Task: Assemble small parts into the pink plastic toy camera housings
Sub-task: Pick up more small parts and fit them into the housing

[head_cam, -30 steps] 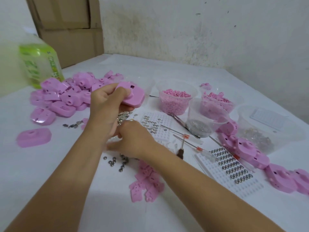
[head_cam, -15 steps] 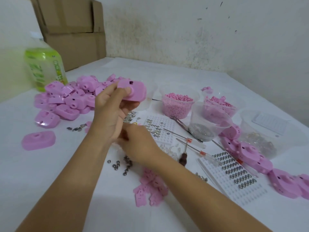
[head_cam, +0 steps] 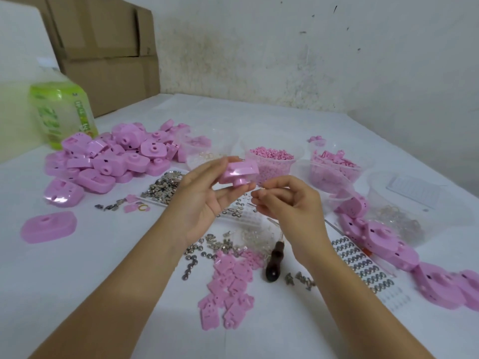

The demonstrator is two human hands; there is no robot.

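Curled round a pink housing (head_cam: 238, 173) above the tabletop (head_cam: 77, 281), the left grip (head_cam: 204, 200) is beside the right grip (head_cam: 287, 203), which pinches a tiny part (head_cam: 260, 189) that I think must next slide in gently.

Assembly workshop — heaped pink housings (head_cam: 103, 161).

the housing (head_cam: 239, 172) you hold is glossy pink, the same pink as the heap of housings (head_cam: 114, 156) and the flat plates (head_cam: 228, 294). your desk (head_cam: 77, 281) is white. the bottle (head_cam: 62, 112) wears a lime-green label with white marks. the cardboard boxes (head_cam: 108, 47) are brown. the loose metal bits (head_cam: 166, 187) are silver, the tool handle (head_cam: 274, 263) dark brown. the white tray (head_cam: 391, 297) carries rows of silver rings. the clear tub (head_cam: 269, 169) holds pink beads. the wall (head_cam: 285, 60) is off-white, blotched and speckled.
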